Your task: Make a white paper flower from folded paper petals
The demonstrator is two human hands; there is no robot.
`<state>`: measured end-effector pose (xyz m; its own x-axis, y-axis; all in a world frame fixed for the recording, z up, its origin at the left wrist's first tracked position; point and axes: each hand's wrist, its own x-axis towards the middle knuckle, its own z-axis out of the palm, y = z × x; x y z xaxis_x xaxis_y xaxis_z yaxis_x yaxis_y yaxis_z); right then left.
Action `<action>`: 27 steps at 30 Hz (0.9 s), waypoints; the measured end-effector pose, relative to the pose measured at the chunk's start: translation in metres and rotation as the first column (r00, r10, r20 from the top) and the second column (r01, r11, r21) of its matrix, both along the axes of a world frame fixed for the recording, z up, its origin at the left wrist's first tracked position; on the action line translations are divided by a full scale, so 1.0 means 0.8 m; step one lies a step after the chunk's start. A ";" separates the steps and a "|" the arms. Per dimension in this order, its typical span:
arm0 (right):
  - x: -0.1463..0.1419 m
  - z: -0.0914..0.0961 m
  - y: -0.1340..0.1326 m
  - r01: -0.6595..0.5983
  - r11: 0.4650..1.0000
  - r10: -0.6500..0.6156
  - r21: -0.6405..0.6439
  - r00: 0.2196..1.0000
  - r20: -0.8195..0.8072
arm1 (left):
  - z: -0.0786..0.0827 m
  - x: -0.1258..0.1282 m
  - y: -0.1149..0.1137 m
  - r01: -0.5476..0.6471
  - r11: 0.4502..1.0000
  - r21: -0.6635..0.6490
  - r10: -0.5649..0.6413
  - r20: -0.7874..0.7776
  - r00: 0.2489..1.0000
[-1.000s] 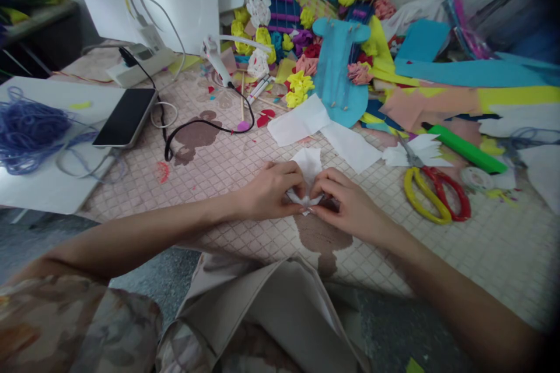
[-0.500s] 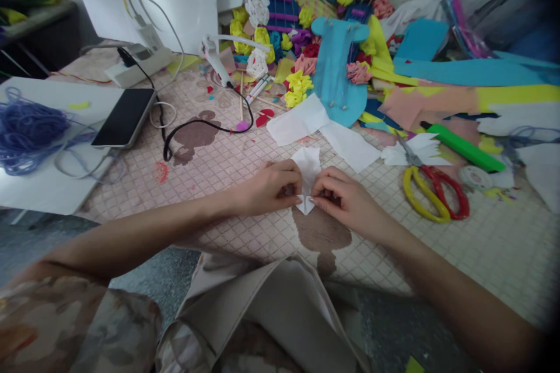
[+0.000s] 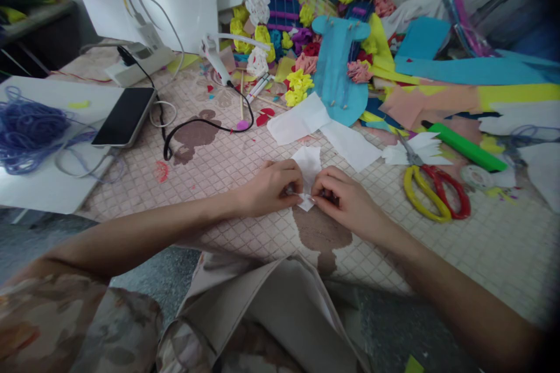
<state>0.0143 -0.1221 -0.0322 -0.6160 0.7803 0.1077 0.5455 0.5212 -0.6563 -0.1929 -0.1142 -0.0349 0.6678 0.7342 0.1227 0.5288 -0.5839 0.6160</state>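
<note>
Between my two hands is a small piece of white paper, its upper part spread above the fingers and its lower tip gathered between them. My left hand pinches the paper's lower left side. From the other side, my right hand pinches the lower right side with thumb and forefinger. The fingers hide part of the folded lower edge. Just beyond the hands lie a flat white paper strip and a second white strip.
Scissors with yellow and red handles lie to the right, below a green cutter. Paper flowers and a blue guitar-shaped cutout crowd the back. On the left are a phone, purple yarn and a glue gun with its cord.
The pinched lower tip of the white paper looks slightly more folded up and crumpled between my fingers. Both hands stay almost in place.
</note>
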 end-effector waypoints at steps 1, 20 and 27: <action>0.000 0.000 0.000 -0.002 1.000 0.002 0.004 1.000 -0.001 | 0.000 0.000 0.000 -0.001 1.000 0.000 0.001 0.000 1.000; 0.001 -0.001 0.000 0.003 1.000 -0.003 -0.009 1.000 0.003 | -0.005 0.000 0.002 -0.018 1.000 0.003 0.018 0.018 1.000; 0.001 -0.003 -0.001 0.016 1.000 -0.015 0.010 1.000 -0.017 | -0.004 -0.001 0.000 0.013 1.000 0.021 -0.014 0.040 0.999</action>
<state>0.0147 -0.1232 -0.0346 -0.6019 0.7886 0.1258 0.5424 0.5193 -0.6604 -0.1934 -0.1141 -0.0382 0.6716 0.7224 0.1643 0.4962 -0.6033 0.6243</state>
